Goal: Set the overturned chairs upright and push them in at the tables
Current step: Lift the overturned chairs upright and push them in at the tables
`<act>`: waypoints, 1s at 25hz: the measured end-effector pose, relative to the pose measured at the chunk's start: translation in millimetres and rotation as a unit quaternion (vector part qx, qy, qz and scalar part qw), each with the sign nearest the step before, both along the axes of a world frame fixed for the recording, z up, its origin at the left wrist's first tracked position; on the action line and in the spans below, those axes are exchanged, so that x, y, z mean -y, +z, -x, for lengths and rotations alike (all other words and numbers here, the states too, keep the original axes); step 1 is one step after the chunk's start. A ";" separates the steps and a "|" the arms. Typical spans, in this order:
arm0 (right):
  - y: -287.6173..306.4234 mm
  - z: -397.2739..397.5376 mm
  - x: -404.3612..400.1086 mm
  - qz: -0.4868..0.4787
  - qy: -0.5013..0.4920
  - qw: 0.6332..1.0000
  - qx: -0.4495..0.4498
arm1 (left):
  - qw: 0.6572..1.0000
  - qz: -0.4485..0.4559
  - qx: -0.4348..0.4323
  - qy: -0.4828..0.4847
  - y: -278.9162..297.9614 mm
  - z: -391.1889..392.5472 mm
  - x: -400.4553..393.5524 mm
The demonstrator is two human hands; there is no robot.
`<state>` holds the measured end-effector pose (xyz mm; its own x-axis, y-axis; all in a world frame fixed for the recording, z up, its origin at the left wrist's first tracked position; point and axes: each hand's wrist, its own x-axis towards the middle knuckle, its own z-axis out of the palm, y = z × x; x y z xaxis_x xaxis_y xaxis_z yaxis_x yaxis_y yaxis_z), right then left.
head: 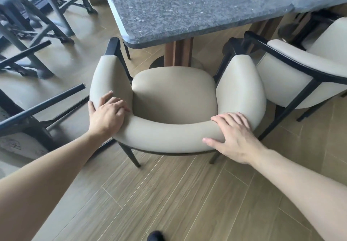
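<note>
An upright beige padded chair (pixel 174 98) with black legs stands facing the grey stone table (pixel 187 6), its seat just short of the table edge. My left hand (pixel 107 115) grips the left curve of the backrest, fingers over the top and thumb on the outer side. My right hand (pixel 232 137) lies on the right part of the backrest with fairly straight, spread fingers and the thumb against the outer face. At the left, an overturned dark chair (pixel 28 116) lies on its side with its legs pointing towards the beige chair.
A second beige chair (pixel 300 68) stands upright close on the right, at the table's corner. The brown table pedestal (pixel 178 53) is just ahead of the seat. Dark metal chairs (pixel 37 24) crowd the far left. Wood-look floor (pixel 169 193) spreads behind me.
</note>
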<state>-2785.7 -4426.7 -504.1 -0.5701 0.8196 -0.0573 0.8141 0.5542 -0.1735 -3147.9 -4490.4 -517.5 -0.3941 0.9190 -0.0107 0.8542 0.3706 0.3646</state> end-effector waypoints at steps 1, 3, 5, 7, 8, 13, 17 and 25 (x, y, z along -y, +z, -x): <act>3.4 1.2 -7.9 0.027 0.012 0.999 0.034 | 1.000 -0.003 0.005 0.000 -0.1 1.2 -4.8; 6.3 4.0 -20.7 0.046 0.033 0.995 0.081 | 1.000 -0.003 0.000 -0.003 -1.6 5.4 -13.6; 3.1 9.1 -29.1 0.025 0.036 0.995 0.095 | 1.000 -0.008 -0.004 -0.004 -3.5 9.4 -23.7; -2.6 15.0 -38.8 0.001 0.033 0.995 0.093 | 1.000 -0.011 -0.007 0.008 -6.2 13.2 -35.6; -4.1 17.0 -44.3 -0.001 0.032 0.995 0.093 | 1.000 -0.008 -0.011 0.012 -7.2 15.2 -41.1; -3.7 17.9 -61.1 0.017 0.044 0.995 0.092 | 0.999 -0.014 -0.039 -0.004 -9.8 21.4 -56.5; -1.0 20.7 -57.2 0.012 0.038 0.993 0.110 | 0.999 -0.001 -0.044 -0.023 -6.5 21.4 -52.7; 10.9 46.4 -55.8 0.026 0.137 0.978 0.154 | 0.906 0.038 -0.166 -0.389 13.8 -34.3 -23.9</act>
<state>-2832.1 -4370.9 -493.3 -0.7163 0.6304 -0.2992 0.6551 0.7552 0.0226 -3113.5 -4466.6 -503.8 0.3782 0.9218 -0.0847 0.9257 -0.3762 0.0385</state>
